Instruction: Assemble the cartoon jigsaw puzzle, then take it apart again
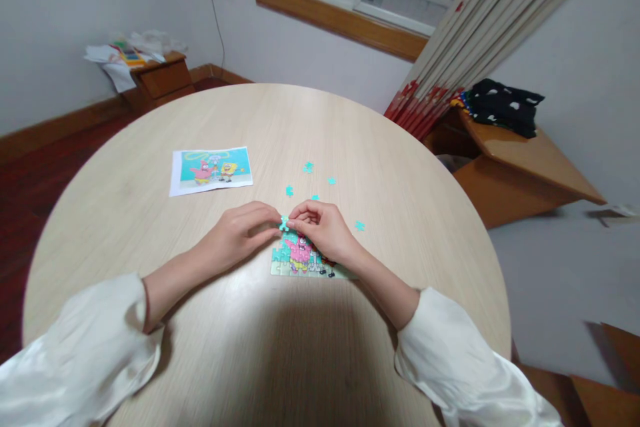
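Both hands meet at the far edge of the partly assembled puzzle (300, 259) on the round wooden table (380, 147). The left hand (235, 235) and right hand (326, 227) each pinch one teal puzzle piece (284, 223) with thumb and fingertips closed on it, just above the puzzle's far-left corner. Loose teal pieces (309, 167) lie scattered beyond the puzzle; a reference picture (211, 171) lies beyond it to the left.

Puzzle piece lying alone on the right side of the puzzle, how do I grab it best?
Pinch the lone teal piece by two opposite edges, coming straight down from above. It lies flat and thin on the table, so nothing sticks up to grasp. It sits clear of the other pieces, nearest the right hand.
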A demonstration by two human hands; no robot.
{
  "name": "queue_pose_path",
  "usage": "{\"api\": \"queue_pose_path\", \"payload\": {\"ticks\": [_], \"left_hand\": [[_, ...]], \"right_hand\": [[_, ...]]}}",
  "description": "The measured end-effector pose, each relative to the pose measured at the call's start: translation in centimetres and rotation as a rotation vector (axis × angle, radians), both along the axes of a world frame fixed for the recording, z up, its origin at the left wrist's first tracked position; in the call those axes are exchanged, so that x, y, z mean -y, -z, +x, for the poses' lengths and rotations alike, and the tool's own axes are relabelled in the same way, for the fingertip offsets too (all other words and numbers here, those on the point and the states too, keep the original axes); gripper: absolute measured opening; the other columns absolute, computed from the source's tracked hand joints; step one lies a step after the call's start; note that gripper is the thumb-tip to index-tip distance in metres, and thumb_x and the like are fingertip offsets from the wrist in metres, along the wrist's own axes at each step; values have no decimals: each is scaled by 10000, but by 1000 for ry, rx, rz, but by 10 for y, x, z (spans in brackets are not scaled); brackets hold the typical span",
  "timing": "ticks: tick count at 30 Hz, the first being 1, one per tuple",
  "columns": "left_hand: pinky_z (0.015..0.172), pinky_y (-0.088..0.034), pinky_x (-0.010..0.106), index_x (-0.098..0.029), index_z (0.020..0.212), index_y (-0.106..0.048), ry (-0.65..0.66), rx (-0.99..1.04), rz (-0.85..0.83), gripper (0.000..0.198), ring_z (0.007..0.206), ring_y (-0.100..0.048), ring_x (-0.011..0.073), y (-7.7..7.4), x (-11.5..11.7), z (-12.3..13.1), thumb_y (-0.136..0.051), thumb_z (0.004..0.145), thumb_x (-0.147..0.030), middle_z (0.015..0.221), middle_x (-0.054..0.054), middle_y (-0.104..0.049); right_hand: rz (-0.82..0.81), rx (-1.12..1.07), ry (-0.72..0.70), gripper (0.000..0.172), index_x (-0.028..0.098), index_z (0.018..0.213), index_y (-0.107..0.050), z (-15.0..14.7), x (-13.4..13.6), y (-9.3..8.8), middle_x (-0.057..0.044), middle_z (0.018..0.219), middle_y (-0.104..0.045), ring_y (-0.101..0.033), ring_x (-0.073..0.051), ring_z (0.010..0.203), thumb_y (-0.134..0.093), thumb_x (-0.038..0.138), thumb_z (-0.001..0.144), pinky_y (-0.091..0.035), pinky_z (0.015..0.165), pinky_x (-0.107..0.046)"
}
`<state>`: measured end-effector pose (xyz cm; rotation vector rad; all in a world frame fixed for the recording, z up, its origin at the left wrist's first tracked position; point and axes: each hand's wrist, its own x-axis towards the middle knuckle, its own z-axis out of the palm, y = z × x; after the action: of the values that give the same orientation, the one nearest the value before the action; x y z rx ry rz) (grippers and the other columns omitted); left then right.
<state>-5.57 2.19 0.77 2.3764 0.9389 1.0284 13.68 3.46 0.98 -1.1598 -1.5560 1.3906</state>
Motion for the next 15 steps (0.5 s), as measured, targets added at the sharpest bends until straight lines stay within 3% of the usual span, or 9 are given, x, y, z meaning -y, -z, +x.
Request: {"api": "queue_pose_path", "payload": {"ticks": [9,15], "left_hand": [[708,-492,274,-165,882,-638,-16,-18,-40,98,778,-621,145,-2,0,-1,-582,873,-244,839,46,-677],[674,-473,266,-165,855,-632,-39,-36,-56,94,735,-603,138,-5,-2,-3,-590,862,-249,791,27,-657]], "right_hand": [[43,78,-2,59,170,767,-649,0,2,4,-3,676,-638,-566,-101,630,-630,225,776,-444,619,-257],[145,131,28,99,173,841,-670,6,-2,7,-36,784,-693,-625,-130,737,-579,204,815,-473,714,-292]]}}
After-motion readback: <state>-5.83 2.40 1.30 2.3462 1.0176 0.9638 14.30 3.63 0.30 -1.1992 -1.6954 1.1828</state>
